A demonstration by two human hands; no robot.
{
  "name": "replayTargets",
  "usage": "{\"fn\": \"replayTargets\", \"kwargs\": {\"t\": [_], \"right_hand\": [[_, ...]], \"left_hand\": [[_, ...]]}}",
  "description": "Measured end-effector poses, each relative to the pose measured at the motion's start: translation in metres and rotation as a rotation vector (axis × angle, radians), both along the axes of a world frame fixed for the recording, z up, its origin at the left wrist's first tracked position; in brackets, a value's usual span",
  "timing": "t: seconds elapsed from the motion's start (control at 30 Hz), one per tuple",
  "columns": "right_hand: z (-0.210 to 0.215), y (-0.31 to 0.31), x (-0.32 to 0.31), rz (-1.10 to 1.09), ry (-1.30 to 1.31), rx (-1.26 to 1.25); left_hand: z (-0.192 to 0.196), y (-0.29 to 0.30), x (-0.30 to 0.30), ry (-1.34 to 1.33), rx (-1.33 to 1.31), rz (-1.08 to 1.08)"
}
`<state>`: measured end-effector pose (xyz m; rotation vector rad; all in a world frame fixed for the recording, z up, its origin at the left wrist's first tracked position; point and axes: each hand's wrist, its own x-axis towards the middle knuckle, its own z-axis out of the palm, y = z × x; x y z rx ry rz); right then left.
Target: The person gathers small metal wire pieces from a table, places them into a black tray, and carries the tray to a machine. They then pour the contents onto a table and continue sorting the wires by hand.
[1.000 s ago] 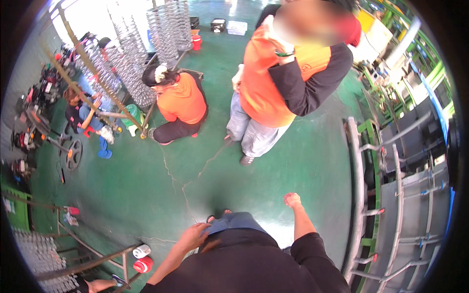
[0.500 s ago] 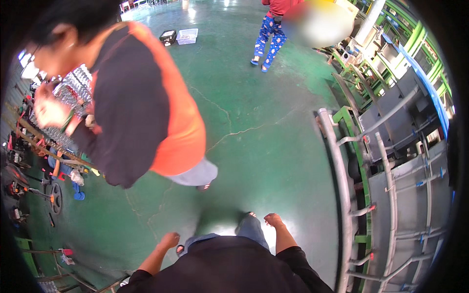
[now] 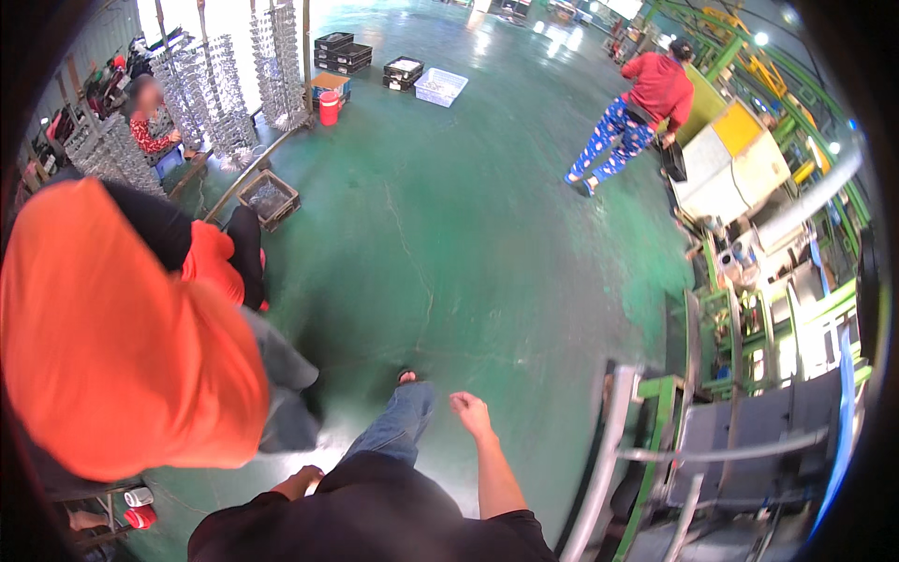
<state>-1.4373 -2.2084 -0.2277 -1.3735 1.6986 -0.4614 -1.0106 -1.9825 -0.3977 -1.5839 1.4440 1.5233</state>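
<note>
The person walks across the glossy green painted concrete floor [image 3: 487, 215], one blue-jeaned leg [image 3: 398, 426] stepping forward. Both hands are empty. The right hand [image 3: 468, 410] swings out at the side with its fingers curled loosely together, gripping nothing; the grey metal rail of the green machine frame [image 3: 613, 440] stands near it, apart, not touched. The left hand [image 3: 298, 482] hangs low by the hip, half hidden behind the dark shirt, so I cannot tell how its grip stands.

Just to the left, close by, a co-worker in an orange and black top [image 3: 122, 347] bends over. Farther off stand tall racks hung with shiny metal parts [image 3: 234, 70], a red bucket [image 3: 329, 107] and dark and white plastic crates [image 3: 393, 70].

By my reckoning no handling has begun: nothing is picked up, and all of it is left.
</note>
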Motion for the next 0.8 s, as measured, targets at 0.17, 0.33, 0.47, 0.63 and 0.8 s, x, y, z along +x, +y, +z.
{"fn": "replayTargets", "kwargs": {"t": [0.17,0.33,0.47,0.63,0.8], "right_hand": [[0.006,-0.137,-0.112,-0.087,0.215,0.280],[0.022,-0.238,-0.217,-0.536,0.054,0.393],[0.007,-0.349,-0.251,-0.641,0.063,0.334],[0.009,-0.661,-0.266,-0.397,0.146,0.319],[0.035,-1.051,-0.135,0.092,0.151,-0.009]], "left_hand": [[0.026,-0.324,-0.067,-0.082,-0.212,-0.025],[0.177,-0.681,-0.107,0.321,-1.041,0.500],[0.210,-0.859,-0.104,0.312,-1.005,0.625],[0.116,-0.920,-0.078,0.079,-0.821,0.839],[0.013,-0.813,-0.052,-0.128,-0.007,-0.010]]}}
